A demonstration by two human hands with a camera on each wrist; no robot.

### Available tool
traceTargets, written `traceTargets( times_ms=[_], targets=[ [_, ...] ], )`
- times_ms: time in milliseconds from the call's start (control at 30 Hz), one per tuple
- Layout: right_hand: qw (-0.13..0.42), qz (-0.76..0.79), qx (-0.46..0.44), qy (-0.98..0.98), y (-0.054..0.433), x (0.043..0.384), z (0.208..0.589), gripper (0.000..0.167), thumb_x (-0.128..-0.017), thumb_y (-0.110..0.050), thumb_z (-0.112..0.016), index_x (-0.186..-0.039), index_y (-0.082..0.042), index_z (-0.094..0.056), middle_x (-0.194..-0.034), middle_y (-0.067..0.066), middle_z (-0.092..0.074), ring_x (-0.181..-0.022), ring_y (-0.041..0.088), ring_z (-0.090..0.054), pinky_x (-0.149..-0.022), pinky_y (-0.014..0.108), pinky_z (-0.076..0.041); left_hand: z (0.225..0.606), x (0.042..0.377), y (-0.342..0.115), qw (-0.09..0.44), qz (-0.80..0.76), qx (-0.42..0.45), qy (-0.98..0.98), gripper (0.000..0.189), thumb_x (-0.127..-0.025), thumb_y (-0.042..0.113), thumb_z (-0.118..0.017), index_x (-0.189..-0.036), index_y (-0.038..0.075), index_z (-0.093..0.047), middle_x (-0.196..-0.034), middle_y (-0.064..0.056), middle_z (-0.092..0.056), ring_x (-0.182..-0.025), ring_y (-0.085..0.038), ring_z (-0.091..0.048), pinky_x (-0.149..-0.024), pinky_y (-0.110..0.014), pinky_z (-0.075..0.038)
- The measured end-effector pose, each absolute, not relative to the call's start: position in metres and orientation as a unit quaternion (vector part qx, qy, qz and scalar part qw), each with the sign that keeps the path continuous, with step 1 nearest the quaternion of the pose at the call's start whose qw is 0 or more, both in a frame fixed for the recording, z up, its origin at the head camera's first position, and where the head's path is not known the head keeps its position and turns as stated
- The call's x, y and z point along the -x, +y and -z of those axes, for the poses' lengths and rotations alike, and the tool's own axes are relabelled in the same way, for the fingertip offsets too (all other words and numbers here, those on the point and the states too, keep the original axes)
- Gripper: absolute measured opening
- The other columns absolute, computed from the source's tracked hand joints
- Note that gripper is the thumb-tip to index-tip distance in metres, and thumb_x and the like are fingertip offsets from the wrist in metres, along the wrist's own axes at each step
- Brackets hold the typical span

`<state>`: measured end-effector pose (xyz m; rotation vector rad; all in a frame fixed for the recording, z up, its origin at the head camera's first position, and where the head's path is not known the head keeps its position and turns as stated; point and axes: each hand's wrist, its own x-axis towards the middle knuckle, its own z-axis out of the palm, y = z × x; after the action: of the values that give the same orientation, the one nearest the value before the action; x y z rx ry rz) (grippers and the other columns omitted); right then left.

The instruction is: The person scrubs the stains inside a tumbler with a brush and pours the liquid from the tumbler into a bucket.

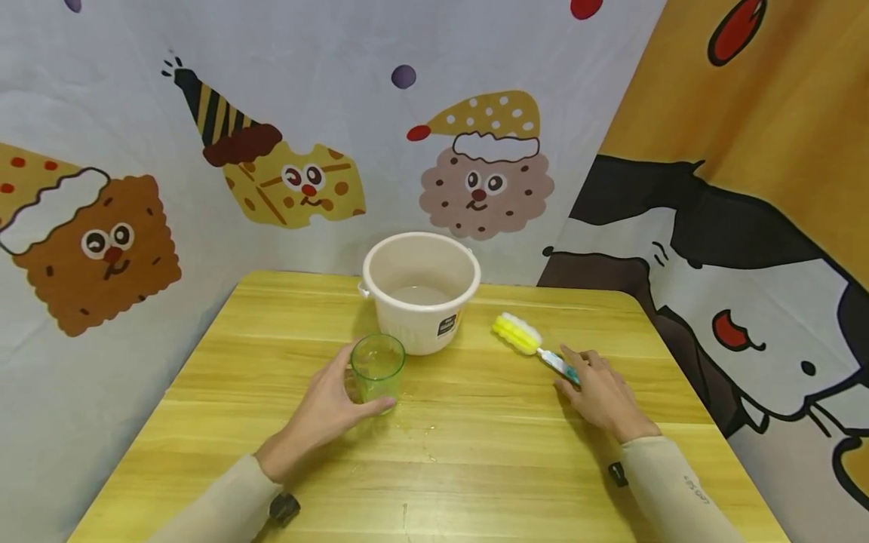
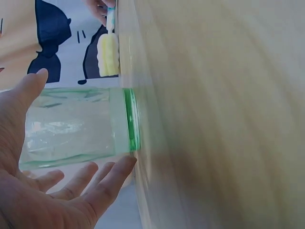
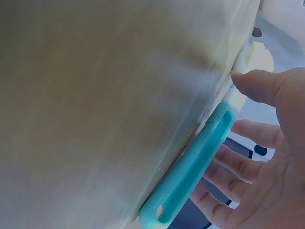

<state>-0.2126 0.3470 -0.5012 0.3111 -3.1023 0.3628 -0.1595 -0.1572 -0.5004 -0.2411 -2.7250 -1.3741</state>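
A clear green drinking glass [image 1: 378, 369] stands upright on the table in the head view. My left hand [image 1: 334, 403] is spread around its left and near sides, thumb in front. In the left wrist view the fingers lie straight alongside the glass [image 2: 76, 126], near its base, not curled round it. On the right, a sponge cup brush [image 1: 517, 334] with a yellow and white head lies on the table. My right hand [image 1: 600, 392] is over its handle end. In the right wrist view, the fingers extend loosely beside the teal handle [image 3: 190, 164], the thumb apart from them.
A cream bucket [image 1: 424, 328] stands at the back middle, just behind the glass, with a little water-like sheen inside. Wet drops lie on the wooden table [image 1: 475, 467] in front of the glass. A cartoon-printed curtain [image 1: 305, 75] hangs behind and on both sides.
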Motion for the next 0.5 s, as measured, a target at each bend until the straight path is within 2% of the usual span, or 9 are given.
traceTargets(
  times_ms=[67,300,500],
  targets=[
    [0.001,-0.113,-0.098,-0.989,0.3477,0.2127,0.5015,0.074,-0.116,-0.036,-0.074,-0.179,-0.011,-0.044,-0.161,0.038,-0.057,-0.136,0.062,-0.066,-0.1,0.082,-0.06,0.5004,0.1584,-0.1554,0.043,0.451,0.076,-0.888,0.114,-0.083,0.049,-0.108,-0.174,0.016,-0.046,-0.165,-0.015,-0.068,-0.155,-0.045,-0.064,-0.127,-0.079,-0.05],
    [0.001,-0.118,-0.095,-0.989,0.3491,0.2132,0.5032,0.071,-0.115,-0.032,-0.075,-0.177,-0.009,-0.048,-0.157,0.039,-0.059,-0.131,0.06,-0.068,-0.094,0.079,-0.063,0.4993,0.1567,-0.1509,0.055,0.453,0.069,-0.887,0.109,-0.083,0.048,-0.108,-0.17,0.015,-0.05,-0.16,-0.016,-0.072,-0.15,-0.043,-0.069,-0.126,-0.076,-0.054],
    [-0.002,-0.119,-0.089,-0.989,0.3495,0.2142,0.5024,0.067,-0.116,-0.031,-0.075,-0.175,-0.009,-0.051,-0.157,0.038,-0.059,-0.133,0.06,-0.067,-0.093,0.078,-0.064,0.4984,0.1575,-0.1487,0.062,0.45,0.071,-0.888,0.107,-0.084,0.048,-0.108,-0.168,0.013,-0.051,-0.156,-0.016,-0.075,-0.147,-0.043,-0.071,-0.124,-0.074,-0.056]
  ],
)
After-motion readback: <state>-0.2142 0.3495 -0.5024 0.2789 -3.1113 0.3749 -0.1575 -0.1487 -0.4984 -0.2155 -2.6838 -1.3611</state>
